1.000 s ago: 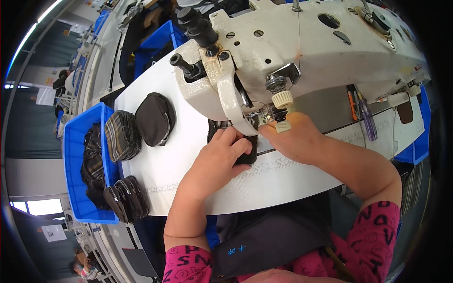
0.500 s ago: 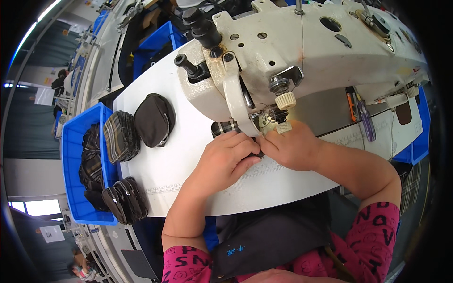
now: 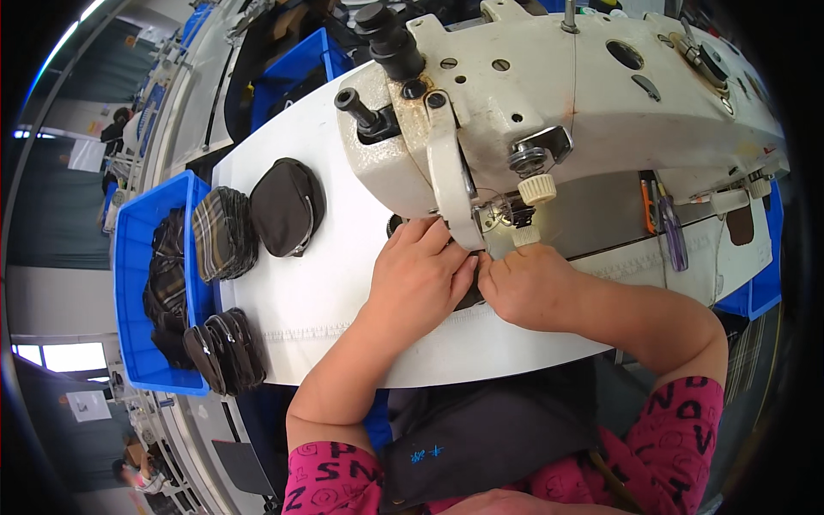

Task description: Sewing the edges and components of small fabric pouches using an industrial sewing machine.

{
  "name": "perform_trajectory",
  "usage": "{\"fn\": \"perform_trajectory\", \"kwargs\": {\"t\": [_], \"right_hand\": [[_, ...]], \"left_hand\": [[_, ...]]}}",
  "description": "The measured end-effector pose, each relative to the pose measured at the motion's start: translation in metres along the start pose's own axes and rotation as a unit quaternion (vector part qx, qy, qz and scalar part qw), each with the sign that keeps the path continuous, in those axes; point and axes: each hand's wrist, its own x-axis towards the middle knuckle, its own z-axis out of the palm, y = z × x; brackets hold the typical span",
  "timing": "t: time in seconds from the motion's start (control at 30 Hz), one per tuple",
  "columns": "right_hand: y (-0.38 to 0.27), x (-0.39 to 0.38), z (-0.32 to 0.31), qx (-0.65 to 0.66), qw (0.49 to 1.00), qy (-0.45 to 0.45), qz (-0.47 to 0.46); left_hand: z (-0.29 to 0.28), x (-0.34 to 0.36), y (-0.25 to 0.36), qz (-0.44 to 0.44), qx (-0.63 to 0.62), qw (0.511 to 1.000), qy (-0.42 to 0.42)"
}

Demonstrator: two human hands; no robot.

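Under the needle area of a white sewing machine (image 3: 592, 112), a small dark fabric piece (image 3: 469, 297) is mostly hidden by my hands. My left hand (image 3: 416, 279) lies over it with bent fingers, thumb pressed to its edge. Close against that thumb, my right hand (image 3: 530, 287) is closed, fingertips pinching the same piece just in front of the presser area. A dark curved edge (image 3: 395, 225) shows beyond my left fingers. How the fabric sits under the needle is hidden.
Left on the white table (image 3: 343, 343) are a dark rounded zippered pouch piece (image 3: 287, 208), a plaid fabric stack (image 3: 225, 233) and several dark zippered pieces (image 3: 225, 352). A blue bin (image 3: 197, 292) holds more. A purple-handled screwdriver (image 3: 674, 236) and orange tool (image 3: 647, 202) lie right.
The view has shifted slightly. My left hand has moved further over the fabric, covering the plaid part that showed beyond its fingers. Both hands stay close together at the machine.
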Motion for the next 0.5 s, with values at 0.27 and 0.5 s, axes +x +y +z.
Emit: {"fn": "perform_trajectory", "kwargs": {"t": [0.27, 0.5], "right_hand": [[-0.0034, 0.0006, -0.0099, -0.017, 0.999, -0.043, -0.001], [-0.0011, 0.0020, -0.0118, -0.013, 0.998, -0.061, 0.023]], "left_hand": [[0.0015, -0.0051, 0.0100, 0.002, -0.002, 1.000, 0.024], [0.0026, -0.0030, 0.0038, 0.013, 0.012, 0.999, 0.040]]}}
